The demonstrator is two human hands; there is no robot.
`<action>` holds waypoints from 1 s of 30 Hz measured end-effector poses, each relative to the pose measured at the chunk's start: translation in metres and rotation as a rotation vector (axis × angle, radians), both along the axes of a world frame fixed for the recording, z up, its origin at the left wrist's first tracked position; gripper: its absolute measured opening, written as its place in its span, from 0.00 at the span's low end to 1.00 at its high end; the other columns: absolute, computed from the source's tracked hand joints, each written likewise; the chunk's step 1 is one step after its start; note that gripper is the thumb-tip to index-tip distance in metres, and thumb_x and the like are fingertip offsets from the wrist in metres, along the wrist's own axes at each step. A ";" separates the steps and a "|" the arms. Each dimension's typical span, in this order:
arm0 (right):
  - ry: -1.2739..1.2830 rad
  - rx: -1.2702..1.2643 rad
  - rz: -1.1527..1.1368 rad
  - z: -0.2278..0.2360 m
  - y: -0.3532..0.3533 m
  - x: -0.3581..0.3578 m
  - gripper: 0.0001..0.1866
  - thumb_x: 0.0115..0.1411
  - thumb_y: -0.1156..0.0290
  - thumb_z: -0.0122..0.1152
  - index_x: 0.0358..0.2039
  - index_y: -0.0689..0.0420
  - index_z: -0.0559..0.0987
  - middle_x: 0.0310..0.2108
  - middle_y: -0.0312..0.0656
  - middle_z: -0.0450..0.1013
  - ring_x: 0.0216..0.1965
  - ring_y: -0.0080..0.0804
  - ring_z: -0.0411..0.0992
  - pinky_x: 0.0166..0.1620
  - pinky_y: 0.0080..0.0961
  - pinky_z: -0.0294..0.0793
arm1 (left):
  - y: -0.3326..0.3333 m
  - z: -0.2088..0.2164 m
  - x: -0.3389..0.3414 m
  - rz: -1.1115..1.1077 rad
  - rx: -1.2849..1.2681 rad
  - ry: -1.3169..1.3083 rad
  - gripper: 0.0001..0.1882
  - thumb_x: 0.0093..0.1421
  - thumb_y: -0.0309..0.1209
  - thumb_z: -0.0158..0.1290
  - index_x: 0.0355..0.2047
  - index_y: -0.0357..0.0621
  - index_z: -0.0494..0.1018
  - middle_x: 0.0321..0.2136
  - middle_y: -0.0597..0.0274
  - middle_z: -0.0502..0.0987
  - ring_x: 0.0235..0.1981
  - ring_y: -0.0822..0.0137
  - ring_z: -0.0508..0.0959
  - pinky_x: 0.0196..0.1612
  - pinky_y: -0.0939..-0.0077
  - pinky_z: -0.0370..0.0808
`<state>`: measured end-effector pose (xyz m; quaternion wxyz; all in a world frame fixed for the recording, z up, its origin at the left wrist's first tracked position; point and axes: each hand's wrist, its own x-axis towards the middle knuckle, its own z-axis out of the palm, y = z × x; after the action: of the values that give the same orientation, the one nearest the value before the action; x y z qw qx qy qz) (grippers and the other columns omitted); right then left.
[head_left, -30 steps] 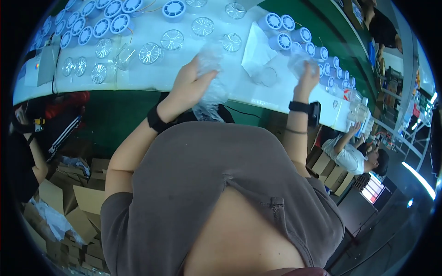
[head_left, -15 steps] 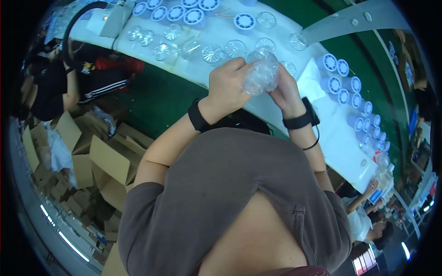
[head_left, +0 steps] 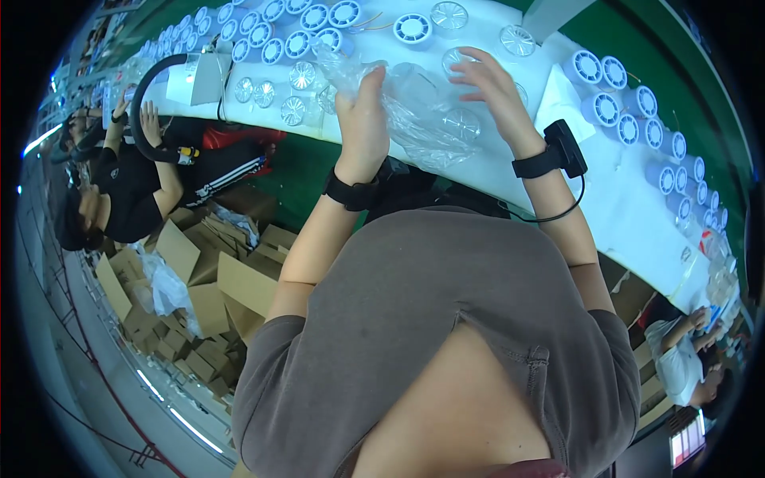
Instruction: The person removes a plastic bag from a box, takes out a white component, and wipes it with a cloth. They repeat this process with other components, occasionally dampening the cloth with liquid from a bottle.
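Note:
A crumpled clear plastic bag (head_left: 426, 119) hangs loosely between my hands, over the near edge of the white table. My left hand (head_left: 363, 127) is closed at the bag's left part, thumb pointing up; its other fingers are partly hidden. To the right, my right hand (head_left: 498, 99) is open, fingers spread toward the bag, with nothing in its grasp. Clear round plastic pieces with a radial pattern stand around the hands, one of them (head_left: 518, 40) beyond my right hand. A light-blue cylinder with a slotted top (head_left: 413, 30) stands farther back.
Rows of light-blue cylinders (head_left: 606, 110) line the table (head_left: 590, 187) on the right, with more at back left. A grey-white box machine (head_left: 194, 80) with a black hose (head_left: 137, 99) stands left. Open cardboard boxes (head_left: 247, 283) fill the floor. Co-workers sit left and far right.
The bunched plastic between my hands has spread out into a loose bag. My right hand has moved away to the right and opened; my left hand has shifted slightly left.

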<state>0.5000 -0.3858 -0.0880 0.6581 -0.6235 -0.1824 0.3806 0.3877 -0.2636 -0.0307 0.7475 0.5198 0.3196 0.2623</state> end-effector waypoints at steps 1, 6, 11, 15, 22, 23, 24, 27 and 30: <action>0.003 0.004 -0.013 -0.001 0.001 -0.002 0.23 0.53 0.59 0.47 0.47 0.55 0.62 0.41 0.42 0.66 0.41 0.31 0.67 0.42 0.29 0.67 | 0.000 0.001 0.001 -0.009 -0.049 -0.021 0.07 0.49 0.26 0.46 0.29 0.34 0.68 0.25 0.65 0.70 0.27 0.76 0.68 0.30 0.83 0.64; -0.561 0.230 0.203 -0.002 0.015 -0.009 0.21 0.52 0.62 0.50 0.46 0.54 0.65 0.40 0.41 0.67 0.40 0.29 0.67 0.42 0.24 0.65 | -0.006 0.011 0.006 -0.175 -0.015 0.006 0.08 0.49 0.26 0.46 0.30 0.35 0.68 0.26 0.65 0.70 0.27 0.76 0.68 0.30 0.83 0.64; -0.352 0.167 0.246 -0.007 0.022 -0.003 0.15 0.52 0.67 0.52 0.41 0.56 0.70 0.35 0.37 0.69 0.37 0.24 0.67 0.43 0.21 0.64 | -0.001 0.019 0.006 -0.260 0.177 0.012 0.09 0.49 0.26 0.47 0.31 0.35 0.68 0.27 0.64 0.71 0.28 0.75 0.69 0.31 0.82 0.65; -0.140 0.243 0.163 -0.001 0.024 0.007 0.12 0.53 0.71 0.51 0.38 0.59 0.72 0.31 0.35 0.70 0.35 0.23 0.67 0.42 0.19 0.64 | 0.000 0.013 0.004 -0.302 0.612 0.058 0.09 0.49 0.26 0.48 0.31 0.35 0.68 0.26 0.64 0.71 0.29 0.74 0.70 0.32 0.82 0.65; -0.636 0.136 0.111 0.043 -0.010 -0.006 0.10 0.53 0.73 0.49 0.36 0.63 0.71 0.31 0.39 0.71 0.34 0.24 0.68 0.39 0.16 0.66 | 0.008 -0.030 -0.004 -0.388 0.476 0.132 0.08 0.48 0.27 0.49 0.27 0.35 0.69 0.24 0.63 0.71 0.29 0.73 0.70 0.33 0.81 0.66; -0.634 0.067 -0.052 0.039 -0.034 0.002 0.11 0.52 0.72 0.51 0.36 0.63 0.71 0.32 0.40 0.71 0.35 0.25 0.68 0.40 0.17 0.65 | 0.011 -0.021 -0.011 -0.323 0.387 0.219 0.08 0.48 0.27 0.49 0.26 0.35 0.69 0.25 0.63 0.71 0.29 0.72 0.70 0.34 0.81 0.66; -0.629 0.006 -0.209 0.036 -0.061 0.012 0.12 0.52 0.71 0.52 0.37 0.62 0.71 0.32 0.40 0.71 0.35 0.25 0.68 0.41 0.18 0.65 | 0.018 -0.013 -0.022 -0.251 0.305 0.310 0.08 0.48 0.27 0.49 0.26 0.34 0.70 0.25 0.62 0.72 0.30 0.72 0.70 0.35 0.82 0.66; -1.079 -0.605 -0.346 0.029 -0.144 0.005 0.22 0.46 0.63 0.58 0.41 0.61 0.68 0.37 0.45 0.68 0.40 0.34 0.66 0.42 0.25 0.65 | 0.065 -0.017 -0.069 -0.184 0.523 0.237 0.13 0.51 0.26 0.42 0.37 0.35 0.67 0.30 0.58 0.71 0.36 0.67 0.70 0.40 0.76 0.65; -1.244 -1.042 -0.177 0.001 -0.184 -0.039 0.30 0.42 0.60 0.62 0.45 0.60 0.64 0.42 0.49 0.64 0.43 0.41 0.64 0.44 0.29 0.64 | 0.068 -0.020 -0.081 -0.024 0.212 0.134 0.12 0.51 0.28 0.43 0.35 0.35 0.68 0.29 0.58 0.72 0.34 0.68 0.71 0.38 0.78 0.65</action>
<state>0.4607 -0.5695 -0.0873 0.0895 -0.9589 -0.2641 -0.0525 0.3063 -0.1955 -0.0503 0.6685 0.6161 0.3332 0.2501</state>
